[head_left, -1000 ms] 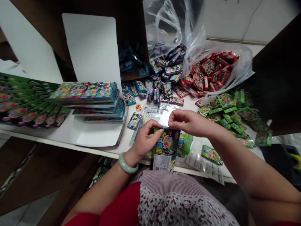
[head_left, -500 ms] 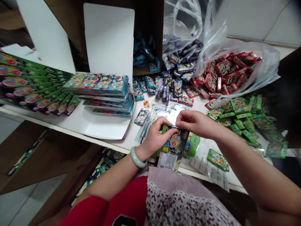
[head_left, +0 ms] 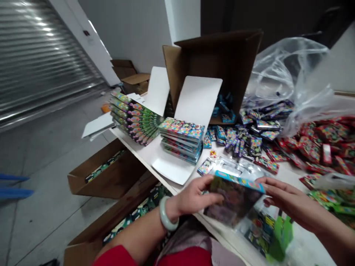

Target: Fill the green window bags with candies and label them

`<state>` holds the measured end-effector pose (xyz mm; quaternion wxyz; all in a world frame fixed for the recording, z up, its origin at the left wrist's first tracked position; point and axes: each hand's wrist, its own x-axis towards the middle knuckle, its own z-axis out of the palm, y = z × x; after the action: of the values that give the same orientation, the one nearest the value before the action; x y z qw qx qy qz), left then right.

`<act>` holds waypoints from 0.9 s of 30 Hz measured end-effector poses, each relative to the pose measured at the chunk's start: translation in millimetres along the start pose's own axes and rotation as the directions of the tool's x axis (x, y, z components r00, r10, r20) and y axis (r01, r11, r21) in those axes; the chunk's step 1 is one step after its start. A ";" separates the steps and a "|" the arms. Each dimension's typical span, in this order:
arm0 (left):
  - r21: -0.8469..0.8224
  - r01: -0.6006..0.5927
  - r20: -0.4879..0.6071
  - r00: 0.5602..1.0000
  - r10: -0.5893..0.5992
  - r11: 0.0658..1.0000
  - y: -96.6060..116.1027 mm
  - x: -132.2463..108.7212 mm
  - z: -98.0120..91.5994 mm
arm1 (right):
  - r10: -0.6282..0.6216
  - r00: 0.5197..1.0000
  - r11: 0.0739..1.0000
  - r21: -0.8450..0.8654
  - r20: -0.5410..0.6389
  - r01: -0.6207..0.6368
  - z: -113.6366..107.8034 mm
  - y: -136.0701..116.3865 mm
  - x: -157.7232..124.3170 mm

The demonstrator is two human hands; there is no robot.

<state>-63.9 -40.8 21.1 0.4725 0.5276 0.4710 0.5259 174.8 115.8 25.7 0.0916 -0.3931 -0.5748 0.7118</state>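
A dark printed box point(head_left: 233, 203) with a bright blue top edge is held up over the front of the table, blurred by motion. My left hand point(head_left: 198, 199), with a pale bangle on its wrist, grips its left side, thumb across the face. At the right end, the fingers of my right hand point(head_left: 283, 194) hold its top corner. Below lies a black and green printed packet point(head_left: 262, 231). To the left, a stack of wrapped multi-coloured packs point(head_left: 181, 129) rests on a white card point(head_left: 169, 170). A single purple small box point(head_left: 206, 166) lies near my left hand.
Purple small boxes point(head_left: 255, 144) pile up behind my hands, with red ones point(head_left: 318, 142) and green ones point(head_left: 341, 203) to the right. A tipped cardboard box point(head_left: 213, 55) holds blue ones. Fanned printed cards point(head_left: 141, 122) stand left. An open carton point(head_left: 111, 177) sits below the table edge.
My view has swung left, bringing floor and shutter into sight. Before, both hands pinched the top of a dark printed packet; now they hold a box with a blue edge.
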 end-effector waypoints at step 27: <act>0.388 0.315 -0.427 0.894 -0.134 0.866 41.9 76.7 -247.3 | 0.111 0.989 0.993 0.057 -0.100 -0.106 151.8 -119.5 160.7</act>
<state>-310.9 31.6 71.2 0.2950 0.4482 0.7221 0.4367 -72.9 134.6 63.6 0.0922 -0.4574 -0.5287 0.7091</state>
